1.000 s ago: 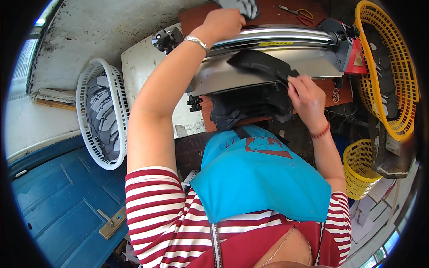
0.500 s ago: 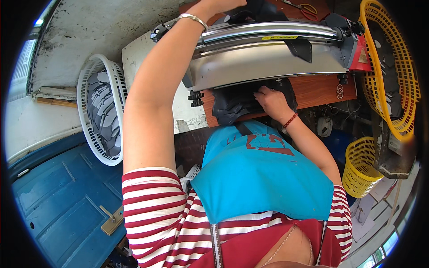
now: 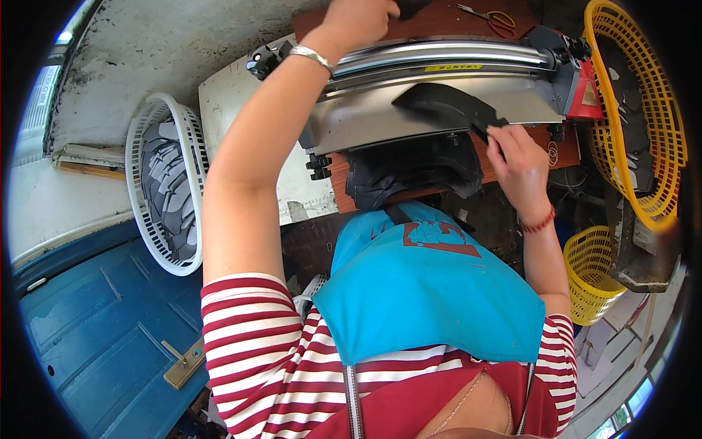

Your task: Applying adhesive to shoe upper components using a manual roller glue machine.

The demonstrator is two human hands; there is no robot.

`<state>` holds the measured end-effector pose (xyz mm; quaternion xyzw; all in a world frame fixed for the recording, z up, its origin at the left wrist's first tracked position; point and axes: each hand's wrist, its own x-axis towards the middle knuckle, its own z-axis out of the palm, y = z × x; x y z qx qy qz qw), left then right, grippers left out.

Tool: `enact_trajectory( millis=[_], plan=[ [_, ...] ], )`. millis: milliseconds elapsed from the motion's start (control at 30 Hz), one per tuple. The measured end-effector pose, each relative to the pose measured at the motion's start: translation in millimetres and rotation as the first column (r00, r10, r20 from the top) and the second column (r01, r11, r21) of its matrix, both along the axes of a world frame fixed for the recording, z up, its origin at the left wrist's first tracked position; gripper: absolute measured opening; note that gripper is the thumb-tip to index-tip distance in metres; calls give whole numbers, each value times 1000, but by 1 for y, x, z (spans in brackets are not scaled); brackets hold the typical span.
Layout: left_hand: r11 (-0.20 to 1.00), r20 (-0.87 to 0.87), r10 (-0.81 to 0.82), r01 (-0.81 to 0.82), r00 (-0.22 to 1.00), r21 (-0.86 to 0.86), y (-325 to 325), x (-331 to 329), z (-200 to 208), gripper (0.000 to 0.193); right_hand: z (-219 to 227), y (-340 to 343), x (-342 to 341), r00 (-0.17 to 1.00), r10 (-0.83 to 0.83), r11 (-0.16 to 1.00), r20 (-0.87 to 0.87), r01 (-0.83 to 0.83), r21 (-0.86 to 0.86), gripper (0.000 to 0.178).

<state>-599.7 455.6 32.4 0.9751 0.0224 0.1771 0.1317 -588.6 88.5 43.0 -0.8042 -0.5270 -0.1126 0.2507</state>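
Note:
My right hand [image 3: 518, 162] pinches the end of a curved black sheet piece [image 3: 442, 101], which lies over the sloping metal plate [image 3: 351, 121] of a roller machine. Beyond the rollers [image 3: 439, 55], my left hand [image 3: 360, 23] has its fingers curled against another dark sheet piece [image 3: 415, 7], partly cut off by the frame's top edge. Between the machine and my blue apron, a stack of similar black pieces [image 3: 409, 172] rests on the reddish-brown board.
Orange-handled scissors [image 3: 501, 23] lie behind the machine. A white basket [image 3: 197, 168] of grey-black pieces stands left; a yellow basket [image 3: 596, 44] holding more is at right. Below that sits another yellow basket [image 3: 589, 263]. A blue door [image 3: 110, 322] is at lower left.
My right hand has left the stack, moving right and away from me, and now grips a piece over the plate. My left hand has shifted slightly left. The small piece on the rollers is gone.

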Motion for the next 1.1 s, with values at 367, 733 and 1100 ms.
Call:
enact_trajectory(
  millis=[367,733,1100],
  plan=[
    [912,-391,82,-228,917,-342,-1,17,4,24,-112,37,-40,963,227,960,-146,-247,-131,19],
    [481,-207,247,-305,947,-822,28,18,59,18,-81,17,-39,926,280,952,-254,-302,-53,17],
    [996,-159,-15,1,987,-84,3,12,-22,25,-23,19,16,998,-5,1000,60,6,-23,18]
  ],
)
